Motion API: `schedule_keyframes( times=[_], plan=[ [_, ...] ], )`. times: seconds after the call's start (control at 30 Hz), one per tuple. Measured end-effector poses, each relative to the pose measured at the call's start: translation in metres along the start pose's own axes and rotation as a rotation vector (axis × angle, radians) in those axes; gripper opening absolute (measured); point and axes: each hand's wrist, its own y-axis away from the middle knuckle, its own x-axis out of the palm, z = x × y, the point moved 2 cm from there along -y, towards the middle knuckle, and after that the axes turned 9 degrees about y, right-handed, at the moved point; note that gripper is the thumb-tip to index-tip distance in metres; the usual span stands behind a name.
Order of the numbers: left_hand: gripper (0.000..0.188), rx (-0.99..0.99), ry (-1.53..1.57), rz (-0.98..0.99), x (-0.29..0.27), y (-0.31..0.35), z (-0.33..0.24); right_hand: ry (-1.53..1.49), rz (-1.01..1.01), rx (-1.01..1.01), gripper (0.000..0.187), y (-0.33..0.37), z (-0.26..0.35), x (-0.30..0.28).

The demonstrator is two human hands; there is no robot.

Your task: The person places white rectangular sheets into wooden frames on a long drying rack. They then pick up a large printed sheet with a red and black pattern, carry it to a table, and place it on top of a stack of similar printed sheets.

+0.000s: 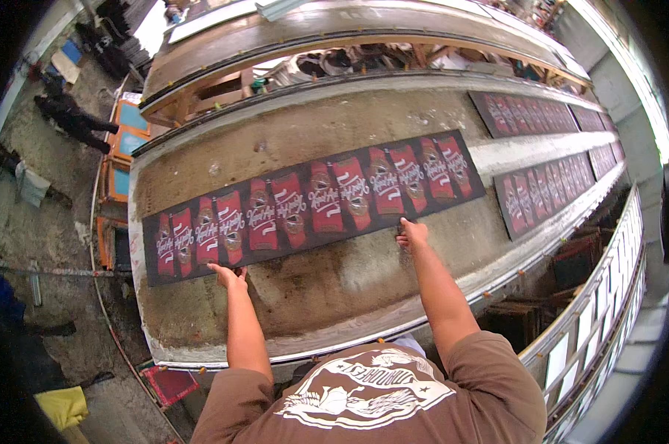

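Note:
A long black panel [310,198], printed with a row of red shapes and white lettering, slants across the worktable [290,303]. It looks like fabric, though I cannot tell for sure. My left hand [229,275] pinches its near edge, left of the middle. Further right along the same edge, my right hand [413,234] has its fingers closed on the panel. Both forearms reach forward over the table's near side. The fingertips are partly hidden under the edge.
More printed panels [527,115] lie in two rows on the table's right part. A second long table [364,22] stands beyond. Orange-framed screens [131,140] lean at the left, close to a person in dark clothes [71,115]. A rack [593,325] curves along the right.

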Motion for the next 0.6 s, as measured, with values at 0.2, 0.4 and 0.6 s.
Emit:
schedule_keyframes(
  times=[0.2,0.4,0.6],
  plan=[
    [0.067,0.205,-0.080,0.137,-0.012,0.021,0.073,0.062,0.152,-0.276,0.031,0.010,-0.021,-0.010],
    [0.040,0.564,-0.325,0.371,-0.068,0.041,0.105,0.173,0.226,-0.512,0.038,-0.007,-0.066,-0.030],
    [0.034,0.396,-0.463,0.476,-0.098,0.062,0.109,0.097,0.234,-0.387,0.043,0.016,-0.068,-0.035]
  ],
)
